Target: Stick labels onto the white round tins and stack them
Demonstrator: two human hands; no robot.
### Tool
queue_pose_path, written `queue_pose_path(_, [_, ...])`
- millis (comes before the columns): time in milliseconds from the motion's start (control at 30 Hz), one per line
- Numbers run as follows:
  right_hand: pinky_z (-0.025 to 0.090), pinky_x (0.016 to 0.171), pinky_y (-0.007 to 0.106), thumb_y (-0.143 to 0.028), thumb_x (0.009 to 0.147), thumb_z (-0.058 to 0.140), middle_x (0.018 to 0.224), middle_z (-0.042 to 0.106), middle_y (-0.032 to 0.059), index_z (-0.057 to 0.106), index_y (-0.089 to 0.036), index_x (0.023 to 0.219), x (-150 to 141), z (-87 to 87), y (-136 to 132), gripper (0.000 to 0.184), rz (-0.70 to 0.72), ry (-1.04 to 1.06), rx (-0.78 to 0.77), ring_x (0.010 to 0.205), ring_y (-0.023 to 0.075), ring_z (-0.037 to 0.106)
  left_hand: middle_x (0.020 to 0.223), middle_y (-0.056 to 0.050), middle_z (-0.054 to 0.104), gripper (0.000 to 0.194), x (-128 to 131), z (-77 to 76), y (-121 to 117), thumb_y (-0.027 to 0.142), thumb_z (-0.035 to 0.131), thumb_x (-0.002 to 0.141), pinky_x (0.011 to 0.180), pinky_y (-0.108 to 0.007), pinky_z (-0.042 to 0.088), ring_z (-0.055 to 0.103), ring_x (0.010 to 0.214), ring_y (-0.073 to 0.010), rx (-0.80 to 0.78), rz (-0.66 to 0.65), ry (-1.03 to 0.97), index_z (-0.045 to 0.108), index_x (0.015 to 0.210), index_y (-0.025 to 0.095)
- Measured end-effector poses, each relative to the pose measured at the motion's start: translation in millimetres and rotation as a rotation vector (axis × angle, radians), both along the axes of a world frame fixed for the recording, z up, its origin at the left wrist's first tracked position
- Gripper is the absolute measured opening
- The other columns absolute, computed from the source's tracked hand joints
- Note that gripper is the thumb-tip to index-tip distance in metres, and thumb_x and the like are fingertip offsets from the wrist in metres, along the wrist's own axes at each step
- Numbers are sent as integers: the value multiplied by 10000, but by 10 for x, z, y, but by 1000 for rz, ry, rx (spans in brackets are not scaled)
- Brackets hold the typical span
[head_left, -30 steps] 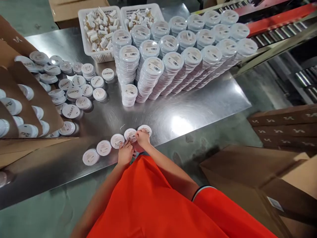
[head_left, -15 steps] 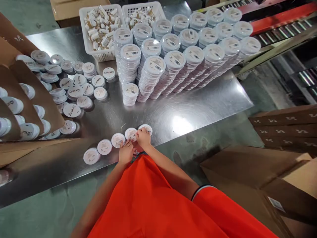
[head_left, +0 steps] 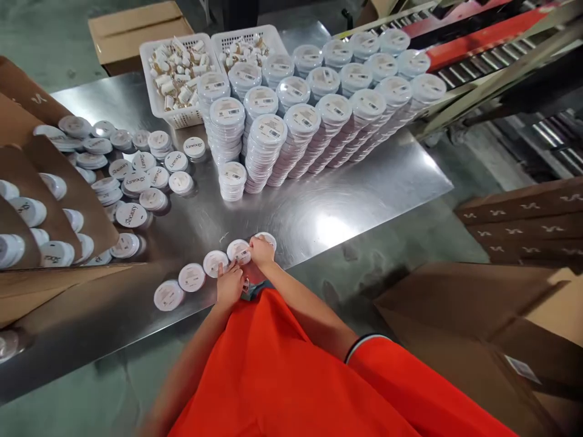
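A slanting row of flat white round jars (head_left: 192,277) lies on the metal table by its near edge, their printed, barcoded sides up. My left hand (head_left: 230,284) is closed at the lower edge of the fourth jar (head_left: 238,249), its thumb by the third jar (head_left: 215,263). A small pale, shiny bit shows beside its palm; what it is I cannot make out. My right hand (head_left: 262,250) is pinched between the fourth jar and the fifth jar (head_left: 268,238), partly covering the fifth. Whatever its fingertips hold is hidden.
Tall stacks of white jars (head_left: 300,121) stand at the back of the metal table (head_left: 291,212). Behind them are white baskets (head_left: 177,115) of small bottles. Loose jars (head_left: 131,215) and an open carton (head_left: 98,209) with jars are at left. Large cartons (head_left: 437,309) stand right.
The view has shifted slightly, so the table and stacks sit a little lower and farther left. Both hands stay at the same jars, with hardly any visible movement.
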State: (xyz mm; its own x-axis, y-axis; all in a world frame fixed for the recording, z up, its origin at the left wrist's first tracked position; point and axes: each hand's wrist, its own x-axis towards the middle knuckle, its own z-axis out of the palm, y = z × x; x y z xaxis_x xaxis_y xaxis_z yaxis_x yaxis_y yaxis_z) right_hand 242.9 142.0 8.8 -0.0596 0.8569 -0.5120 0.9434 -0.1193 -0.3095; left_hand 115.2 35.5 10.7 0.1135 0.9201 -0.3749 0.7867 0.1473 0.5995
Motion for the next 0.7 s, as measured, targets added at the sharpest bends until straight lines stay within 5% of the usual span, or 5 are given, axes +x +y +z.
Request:
queue_pose_path(200, [485, 810, 298, -274, 880, 586, 907, 707, 28, 671, -186, 936, 140, 55, -345, 134, -84, 725, 6, 830, 160, 625, 1156, -142, 758, 260, -86, 39, -42, 332, 525, 907, 1058, -508, 471, 677, 1119, -291, 57, 511, -508, 721, 995, 185])
queue_pose_path(300, [513, 746, 291, -301, 780, 673, 889, 695, -1, 638, -201, 993, 74, 94, -610, 239, -146, 994, -141, 760, 147, 626, 975, -116, 767, 334, -127, 119, -98, 449, 519, 900, 921, -457, 532, 690, 933, -263, 37, 585, -581, 713, 917, 178])
queue_pose_path(500, [499, 634, 255, -250, 718, 662, 751, 644, -33, 614, -218, 883, -106, 194, -819, 175, -296, 1027, -158, 672, 135, 595, 916, -54, 715, 380, -162, 302, -234, 536, 709, 764, 811, -380, 586, 683, 842, -203, -61, 686, -892, 657, 912, 189])
queue_pose_path(700, [463, 624, 256, -294, 744, 658, 695, 635, -31, 613, -204, 778, -138, 262, -895, 107, -261, 984, -124, 636, 127, 568, 695, 24, 621, 438, -187, 261, -346, 543, 806, 633, 687, -346, 595, 622, 652, -146, -179, 820, -1006, 580, 751, 186])
